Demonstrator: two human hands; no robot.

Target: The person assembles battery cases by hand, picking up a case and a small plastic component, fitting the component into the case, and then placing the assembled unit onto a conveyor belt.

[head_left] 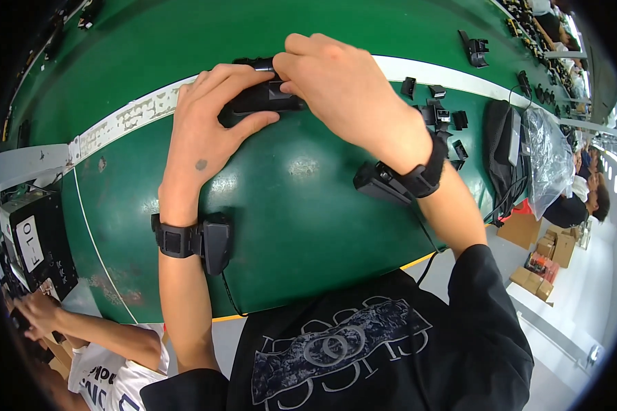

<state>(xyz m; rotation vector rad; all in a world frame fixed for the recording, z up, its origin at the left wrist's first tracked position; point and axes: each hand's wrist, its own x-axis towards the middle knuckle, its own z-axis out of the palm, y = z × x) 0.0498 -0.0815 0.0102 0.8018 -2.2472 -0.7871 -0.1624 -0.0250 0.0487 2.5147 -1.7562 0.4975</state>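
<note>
Both of my hands are on a long black plastic piece at the white strip that crosses the green table. My left hand grips it from the left, with fingers over its far side and the thumb along the near side. At its right end, the bent fingers of my right hand press together against it. A small shiny part shows at the top, near the fingertips. My right fingers partly hide what they pinch.
Several small black plastic parts lie right of my right hand. Farther right are a black pouch and a clear plastic bag. A black bracket lies beyond the strip. At left, a co-worker's hand is near a black box.
</note>
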